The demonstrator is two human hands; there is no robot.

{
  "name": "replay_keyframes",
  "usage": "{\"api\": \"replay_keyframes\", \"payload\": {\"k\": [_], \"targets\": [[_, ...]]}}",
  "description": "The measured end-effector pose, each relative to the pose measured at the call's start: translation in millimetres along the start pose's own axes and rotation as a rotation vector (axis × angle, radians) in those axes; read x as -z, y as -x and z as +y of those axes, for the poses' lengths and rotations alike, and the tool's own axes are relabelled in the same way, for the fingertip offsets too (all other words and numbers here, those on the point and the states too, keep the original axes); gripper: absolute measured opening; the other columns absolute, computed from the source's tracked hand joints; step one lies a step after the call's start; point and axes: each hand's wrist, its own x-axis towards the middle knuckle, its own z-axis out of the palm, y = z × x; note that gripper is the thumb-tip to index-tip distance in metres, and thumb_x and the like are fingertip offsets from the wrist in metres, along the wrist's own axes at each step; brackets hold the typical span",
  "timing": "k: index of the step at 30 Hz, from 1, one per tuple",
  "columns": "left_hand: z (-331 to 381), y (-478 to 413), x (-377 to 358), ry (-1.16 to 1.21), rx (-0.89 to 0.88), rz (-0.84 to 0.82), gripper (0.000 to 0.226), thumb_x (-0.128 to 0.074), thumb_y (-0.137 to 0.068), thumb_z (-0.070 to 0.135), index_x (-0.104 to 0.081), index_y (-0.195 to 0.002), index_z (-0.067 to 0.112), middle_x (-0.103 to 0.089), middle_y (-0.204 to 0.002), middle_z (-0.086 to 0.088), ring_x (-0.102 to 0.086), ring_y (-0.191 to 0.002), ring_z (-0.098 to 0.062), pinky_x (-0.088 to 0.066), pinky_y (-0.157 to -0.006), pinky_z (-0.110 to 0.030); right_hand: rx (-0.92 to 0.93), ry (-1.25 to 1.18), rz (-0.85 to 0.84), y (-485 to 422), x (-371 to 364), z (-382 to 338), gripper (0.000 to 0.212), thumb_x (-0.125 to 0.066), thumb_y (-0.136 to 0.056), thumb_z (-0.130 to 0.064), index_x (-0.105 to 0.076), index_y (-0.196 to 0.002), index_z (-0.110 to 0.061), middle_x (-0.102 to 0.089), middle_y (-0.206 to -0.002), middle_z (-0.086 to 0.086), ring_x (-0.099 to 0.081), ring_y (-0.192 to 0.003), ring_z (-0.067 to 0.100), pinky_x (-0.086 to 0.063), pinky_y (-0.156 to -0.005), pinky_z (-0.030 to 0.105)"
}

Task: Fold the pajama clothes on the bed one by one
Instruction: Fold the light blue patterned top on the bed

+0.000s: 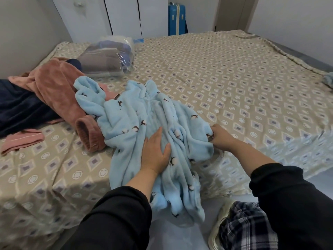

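Observation:
A light blue fleece pajama piece (137,120) with small dark prints lies crumpled on the bed (234,78), its lower part hanging over the near corner. My left hand (155,150) rests flat on the middle of it, fingers straight. My right hand (219,135) grips a bunch of the blue fabric at its right edge. To the left lie a rust-pink fleece garment (59,91) with a ribbed cuff, a dark navy garment (21,105) and a thin pink piece (23,139).
A clear plastic bag of folded clothes (108,56) sits at the far left of the bed. A blue suitcase (176,18) stands by white wardrobe doors. The patterned bed sheet stretches to the right. My plaid trouser leg (243,228) shows at the bottom.

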Motion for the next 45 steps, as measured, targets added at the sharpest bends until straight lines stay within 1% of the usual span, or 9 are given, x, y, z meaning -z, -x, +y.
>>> {"api": "replay_keyframes", "payload": {"k": [5, 9, 16, 22, 27, 30, 34, 39, 45], "targets": [[0.6, 0.7, 0.6, 0.003, 0.007, 0.003, 0.082, -0.021, -0.082, 0.055, -0.027, -0.151, 0.012, -0.044, -0.147, -0.010, -0.038, -0.136, -0.025, -0.022, -0.117, -0.040, -0.118, -0.242, 0.031, 19.5, -2.6, -8.2, 0.016, -0.064, -0.079, -0.008, -0.058, -0.068, -0.018, -0.054, -0.056, -0.011, -0.046, -0.059, 0.012, -0.038, -0.054, 0.020], [1.0, 1.0, 1.2, 0.005, 0.012, 0.005, 0.082, -0.021, -0.081, 0.055, -0.029, -0.150, 0.011, -0.045, -0.146, -0.010, -0.039, -0.135, -0.025, -0.023, -0.117, -0.040, -0.196, -0.488, 0.140, 17.0, -1.6, -8.4, 0.011, -0.057, -0.083, 0.000, -0.062, -0.079, -0.009, -0.061, -0.075, 0.010, -0.053, -0.063, 0.018, -0.046, -0.054, 0.027], [0.2, 0.0, 0.1, 0.004, 0.029, 0.008, 0.082, -0.022, -0.080, 0.054, -0.035, -0.147, 0.009, -0.048, -0.143, -0.012, -0.043, -0.132, -0.026, -0.026, -0.116, -0.041, -0.278, -0.722, -0.118, 22.0, 9.1, -14.2, 0.023, -0.065, -0.074, -0.021, -0.057, -0.089, -0.006, -0.050, -0.066, 0.010, -0.047, -0.052, 0.018, -0.039, -0.046, 0.023], [2.3, -0.7, 1.5, -0.029, 0.036, -0.004, 0.084, -0.018, -0.078, 0.054, -0.038, -0.146, 0.007, -0.049, -0.142, -0.013, -0.045, -0.131, -0.027, -0.026, -0.115, -0.041, -0.206, -1.367, 0.194, 8.7, 55.7, -3.8, 0.018, -0.044, -0.097, -0.012, -0.061, -0.099, -0.019, -0.071, -0.087, 0.003, -0.066, -0.082, 0.018, -0.058, -0.068, 0.029], [-1.6, -0.7, -2.2, -0.009, 0.031, 0.015, 0.081, -0.021, -0.080, 0.053, -0.042, -0.143, 0.007, -0.051, -0.140, -0.012, -0.046, -0.129, -0.029, -0.028, -0.114, -0.045, -0.332, -1.240, 0.550, -16.3, 107.2, 20.8, 0.022, -0.048, -0.096, -0.025, -0.060, -0.107, -0.010, -0.061, -0.091, 0.003, -0.060, -0.091, 0.023, -0.051, -0.058, 0.023], [-3.7, -0.9, -5.4, -0.019, 0.023, 0.042, 0.078, -0.023, -0.082, 0.050, -0.046, -0.140, 0.004, -0.055, -0.135, -0.015, -0.051, -0.124, -0.032, -0.033, -0.111, -0.048, -0.442, -1.358, 0.729, -32.4, 129.4, 44.0, 0.078, -0.071, -0.066, -0.063, -0.053, -0.131, -0.022, -0.059, -0.122, 0.004, -0.058, -0.112, 0.025, -0.053, -0.072, 0.034], [-6.2, -1.1, -7.1, -0.018, 0.014, 0.050, 0.077, -0.023, -0.083, 0.050, -0.046, -0.140, 0.004, -0.055, -0.134, -0.015, -0.051, -0.124, -0.031, -0.032, -0.112, -0.047, -0.623, -0.944, 0.658, -12.9, 93.4, 19.5, 0.096, -0.061, -0.075, -0.067, -0.021, -0.150, -0.021, -0.033, -0.149, 0.009, -0.038, -0.131, 0.035, -0.039, -0.103, 0.049], [-2.2, -8.0, -6.0, -0.242, -0.073, 0.015, 0.077, -0.016, -0.081, 0.048, -0.037, -0.147, 0.013, -0.039, -0.151, -0.009, -0.033, -0.140, -0.028, -0.017, -0.116, -0.050, -0.604, -0.210, 0.402, 0.8, 45.6, 34.5, 0.111, -0.071, -0.071, -0.057, -0.003, -0.152, -0.022, -0.040, -0.143, 0.018, -0.043, -0.127, 0.039, -0.040, -0.101, 0.052], [61.1, -34.0, -38.0, -0.403, -0.171, -0.275, 0.068, -0.018, -0.092, 0.057, -0.011, -0.154, 0.029, -0.003, -0.163, 0.001, 0.005, -0.149, -0.020, 0.003, -0.117, -0.053, -0.521, 0.044, 0.158, 0.3, 64.7, 38.1, 0.093, -0.065, -0.086, -0.017, 0.000, -0.153, -0.014, -0.049, -0.130, 0.022, -0.052, -0.113, 0.037, -0.044, -0.085, 0.041]]}}
